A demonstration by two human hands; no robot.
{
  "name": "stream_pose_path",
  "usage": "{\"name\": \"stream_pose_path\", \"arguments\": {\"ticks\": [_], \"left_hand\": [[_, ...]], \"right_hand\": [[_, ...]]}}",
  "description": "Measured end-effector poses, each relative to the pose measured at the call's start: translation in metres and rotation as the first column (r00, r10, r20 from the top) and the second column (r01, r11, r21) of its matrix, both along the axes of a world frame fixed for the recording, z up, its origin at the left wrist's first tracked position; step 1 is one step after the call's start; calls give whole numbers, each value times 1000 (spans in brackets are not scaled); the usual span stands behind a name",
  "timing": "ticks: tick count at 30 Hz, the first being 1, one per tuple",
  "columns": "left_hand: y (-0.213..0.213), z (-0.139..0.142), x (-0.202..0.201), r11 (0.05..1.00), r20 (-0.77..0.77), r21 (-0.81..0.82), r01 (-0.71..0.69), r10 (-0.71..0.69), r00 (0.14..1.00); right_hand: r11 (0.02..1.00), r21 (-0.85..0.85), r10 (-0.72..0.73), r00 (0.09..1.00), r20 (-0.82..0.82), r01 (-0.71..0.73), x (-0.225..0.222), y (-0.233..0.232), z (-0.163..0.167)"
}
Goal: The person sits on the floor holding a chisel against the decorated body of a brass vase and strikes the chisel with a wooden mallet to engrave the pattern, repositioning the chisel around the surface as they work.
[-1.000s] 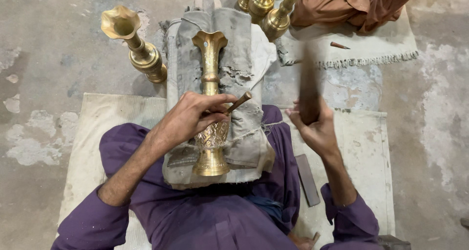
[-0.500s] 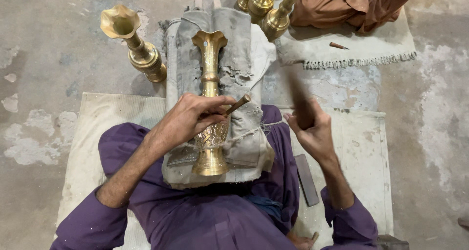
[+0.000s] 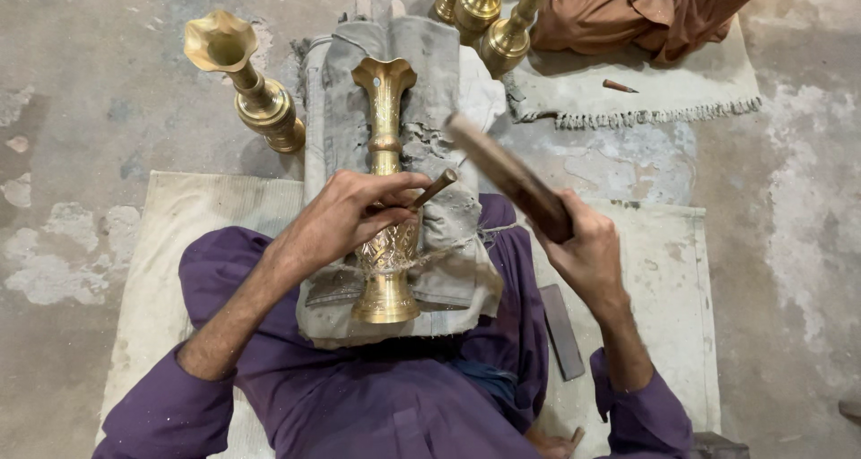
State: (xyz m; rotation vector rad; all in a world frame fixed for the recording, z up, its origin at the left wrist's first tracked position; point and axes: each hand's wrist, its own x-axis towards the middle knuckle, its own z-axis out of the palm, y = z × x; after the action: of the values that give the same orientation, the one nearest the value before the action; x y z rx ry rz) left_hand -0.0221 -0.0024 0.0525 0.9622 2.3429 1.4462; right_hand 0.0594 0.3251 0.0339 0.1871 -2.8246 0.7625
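Left hand [image 3: 345,217] pinches a chisel [image 3: 433,190] against the brass vase [image 3: 386,199], which lies on grey padding [image 3: 444,271] across the lap. Right hand [image 3: 587,253], at 3 o'clock of the vase, clenches a wooden mallet [image 3: 507,174], blurred, above the chisel.

Landmark: brass vase [image 3: 386,199] lying on grey padded block [image 3: 332,91].
- Left of vase: your left hand [image 3: 345,219] with chisel [image 3: 434,190] covers vase body.
- Right of vase: your right hand [image 3: 587,248] and wooden mallet [image 3: 507,174] fill gap.
- Far left: upright brass vase [image 3: 247,87] blocks.
- Beyond vase mouth: three brass vases [image 3: 489,11] crowd.
- Far right: concrete floor [image 3: 789,244] open.
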Motion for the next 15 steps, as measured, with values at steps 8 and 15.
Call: {"name": "stream_pose_path", "arguments": {"ticks": [8, 15], "left_hand": [[1, 5, 1, 1000, -3, -13, -10, 10, 1000], [3, 10, 2, 998, 2, -66, -20, 20, 1000]], "right_hand": [[962, -257, 49, 986, -158, -89, 2, 7, -3], [992, -117, -55, 998, 13, 56, -8, 12, -15]]}}
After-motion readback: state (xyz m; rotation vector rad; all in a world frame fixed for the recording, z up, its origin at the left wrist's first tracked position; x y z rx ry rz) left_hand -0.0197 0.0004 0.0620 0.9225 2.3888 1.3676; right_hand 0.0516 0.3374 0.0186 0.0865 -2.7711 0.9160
